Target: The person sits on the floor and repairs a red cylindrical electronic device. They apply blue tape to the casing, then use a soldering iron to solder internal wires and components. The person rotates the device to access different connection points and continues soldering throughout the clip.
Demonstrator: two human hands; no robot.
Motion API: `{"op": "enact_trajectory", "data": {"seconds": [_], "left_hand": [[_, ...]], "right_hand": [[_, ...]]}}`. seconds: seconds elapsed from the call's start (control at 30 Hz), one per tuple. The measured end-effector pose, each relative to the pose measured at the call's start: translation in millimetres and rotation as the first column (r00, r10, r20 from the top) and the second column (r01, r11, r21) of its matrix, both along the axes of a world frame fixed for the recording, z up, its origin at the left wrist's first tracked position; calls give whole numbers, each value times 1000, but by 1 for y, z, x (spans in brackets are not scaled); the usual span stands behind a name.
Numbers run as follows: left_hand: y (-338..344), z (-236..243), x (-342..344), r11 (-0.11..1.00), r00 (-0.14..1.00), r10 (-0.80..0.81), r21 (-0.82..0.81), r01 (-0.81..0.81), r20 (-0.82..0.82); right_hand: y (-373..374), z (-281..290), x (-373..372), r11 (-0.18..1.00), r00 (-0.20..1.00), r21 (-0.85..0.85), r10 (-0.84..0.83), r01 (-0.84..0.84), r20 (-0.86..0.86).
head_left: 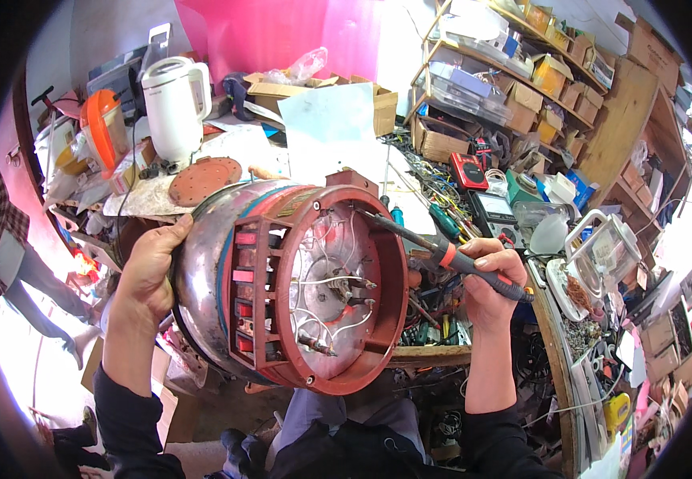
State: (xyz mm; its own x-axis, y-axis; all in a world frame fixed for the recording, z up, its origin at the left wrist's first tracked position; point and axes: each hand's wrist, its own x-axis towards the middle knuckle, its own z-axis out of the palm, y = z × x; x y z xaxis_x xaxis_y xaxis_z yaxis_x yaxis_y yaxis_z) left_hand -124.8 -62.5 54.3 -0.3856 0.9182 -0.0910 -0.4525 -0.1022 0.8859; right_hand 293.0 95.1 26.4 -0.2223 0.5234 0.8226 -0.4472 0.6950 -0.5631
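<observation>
A round metal electric pot (pixel 216 263) is tilted on its side in front of me, its open base facing right. The base has a red-brown ring (pixel 390 335) and a side panel with several red and pink switches (pixel 243 275). Inside show white wires (pixel 314 281) and metal terminals (pixel 346 284). My left hand (pixel 148 267) grips the pot's left edge, thumb on top, other fingers mostly hidden behind. In my right hand (pixel 491 275) is a screwdriver (pixel 450 255) with a black and orange handle; its dark shaft reaches inside the ring's upper part. Whether its tip touches is unclear.
Behind the pot, the cluttered bench holds a round red-brown plate with holes (pixel 206 182), a white jug (pixel 174 108) and a red meter (pixel 468 172). Loose tools lie right of the pot, near a clear plastic container (pixel 605 247). Another person (pixel 22 247) stands at far left.
</observation>
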Motion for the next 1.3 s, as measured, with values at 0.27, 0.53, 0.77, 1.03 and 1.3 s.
{"op": "enact_trajectory", "data": {"seconds": [0.27,0.53,0.77,1.03,1.3], "left_hand": [[0,2,1,1000,1000,7,4,-7,15],[3,-7,-14,997,997,-75,14,75,24],[2,-19,-31,997,996,-54,-49,51,-72],[-8,-34,-16,990,995,81,-107,-88,-65],[-15,-36,6,993,994,76,-86,-83,-77]], "right_hand": [[-4,-3,-1,996,994,-12,89,-89,-60],[-16,-22,-11,966,957,-131,191,-222,-217],[-39,-22,-31,934,904,-243,149,-262,-401],[-65,-30,-68,779,779,-376,218,-502,-589],[-72,-19,-67,791,743,-364,163,-491,-649]]}}
